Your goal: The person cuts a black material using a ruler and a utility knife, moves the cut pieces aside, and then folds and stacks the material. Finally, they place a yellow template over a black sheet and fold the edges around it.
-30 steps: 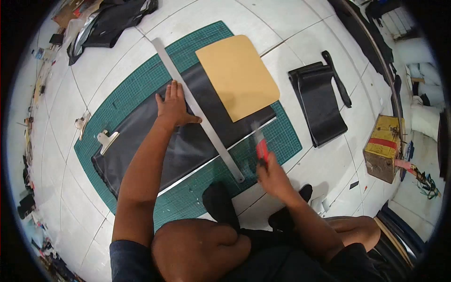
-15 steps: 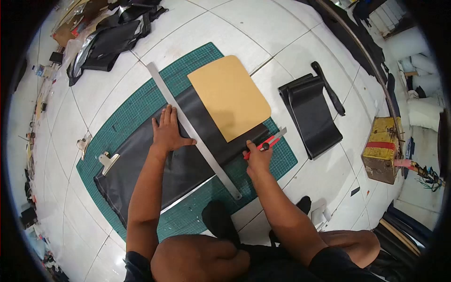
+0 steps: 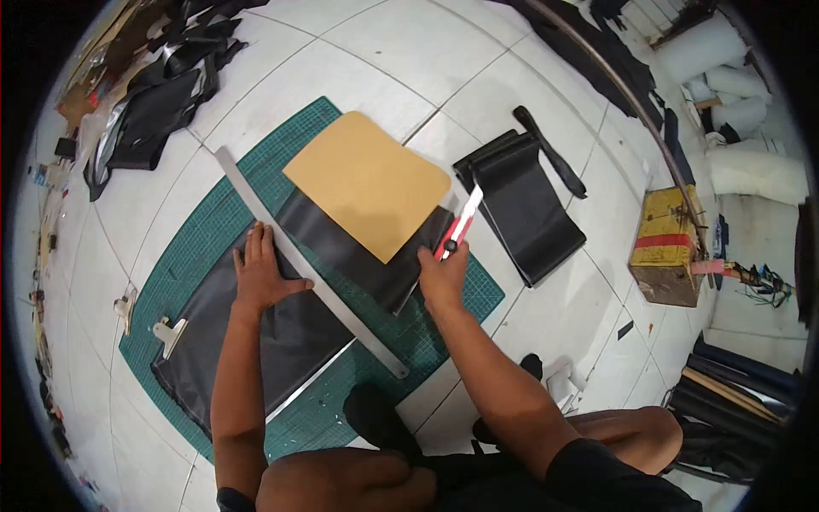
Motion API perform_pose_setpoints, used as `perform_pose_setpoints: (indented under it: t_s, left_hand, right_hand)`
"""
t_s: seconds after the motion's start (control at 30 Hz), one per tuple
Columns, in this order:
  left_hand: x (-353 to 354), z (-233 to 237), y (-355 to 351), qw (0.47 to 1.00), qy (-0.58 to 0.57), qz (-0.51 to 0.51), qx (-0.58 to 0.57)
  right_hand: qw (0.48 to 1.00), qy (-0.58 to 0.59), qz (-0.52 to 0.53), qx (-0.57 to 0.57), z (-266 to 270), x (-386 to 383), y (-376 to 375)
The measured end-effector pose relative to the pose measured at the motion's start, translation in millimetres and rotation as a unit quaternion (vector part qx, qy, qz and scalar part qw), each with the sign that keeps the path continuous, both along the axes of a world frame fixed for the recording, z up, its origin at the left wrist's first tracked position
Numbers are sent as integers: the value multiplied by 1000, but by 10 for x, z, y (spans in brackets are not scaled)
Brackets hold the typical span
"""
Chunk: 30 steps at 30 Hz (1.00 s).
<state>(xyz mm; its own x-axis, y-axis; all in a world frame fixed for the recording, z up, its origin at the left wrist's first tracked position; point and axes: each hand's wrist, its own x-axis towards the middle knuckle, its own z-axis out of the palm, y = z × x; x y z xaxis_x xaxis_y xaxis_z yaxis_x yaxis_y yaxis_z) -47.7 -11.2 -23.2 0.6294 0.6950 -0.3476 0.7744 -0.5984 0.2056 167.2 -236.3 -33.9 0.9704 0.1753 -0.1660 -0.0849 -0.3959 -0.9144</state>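
My left hand (image 3: 263,275) presses down with spread fingers on the black sheet (image 3: 299,341), its fingertips and thumb along the edge of the steel ruler (image 3: 311,277). In my right hand (image 3: 442,280) is a red utility knife (image 3: 454,237), its blade out and pointing away from me. The fingers of that hand are at the edge of a separate black piece (image 3: 341,247), whose near end is creased and partly raised. On this piece lies a tan card template (image 3: 367,183) with rounded corners. Green shows between the piece and the ruler.
Beneath the work is a green cutting mat (image 3: 299,435). A bulldog clip (image 3: 169,334) grips the black sheet's left edge; another clip (image 3: 124,311) lies beside the mat. Right of the mat are folded black material (image 3: 529,205), a black strap (image 3: 550,154) and a yellow box (image 3: 663,247).
The black piece under the template has come apart from the sheet at the ruler, its near end lifted. My right hand has moved away from me, and the knife points more steeply forward.
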Motion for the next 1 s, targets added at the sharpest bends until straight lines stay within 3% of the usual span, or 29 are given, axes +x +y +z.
perform_pose_setpoints:
  t_s: [0.03,0.13,0.27,0.33,0.4,0.5,0.6,0.7,0.77,0.87,0.97,1.0]
  left_hand:
    - [1,0,7,1000,1,0,0]
    - [12,39,-1,1000,2,8,-7]
    - [47,105,-26,999,15,21,-20]
    - [60,144,-34,999,19,24,-26]
    - [52,124,-17,999,15,25,-27]
    - [30,108,-37,1000,6,27,-14]
    - [-9,91,-19,1000,-6,18,-15]
    - [-23,57,-8,1000,-21,12,-3]
    - [-14,68,-6,1000,-24,5,-5]
    - [-40,18,25,998,-54,16,0]
    - [-126,-196,30,994,-92,43,43]
    - [-88,-160,-6,995,-68,42,62]
  right_hand:
    - [998,54,17,12,248,125,40]
    - [990,-101,97,-14,508,609,54]
    - [972,-152,164,-71,1162,1423,-412]
    - [975,2,158,154,1452,1685,-808]
    - [982,21,91,162,1310,2043,-1369]
    - [984,91,-2,153,385,2538,-2322]
    - [976,140,-77,151,-90,2499,-2457]
    - [987,98,-97,79,-182,2499,-2394]
    - [988,77,-133,-14,30,2386,-2274]
    - [993,-21,-118,-24,-264,2486,-2439]
    - [924,-191,-119,-310,211,2098,-2143]
    - [940,-206,-95,-255,240,1915,-1984]
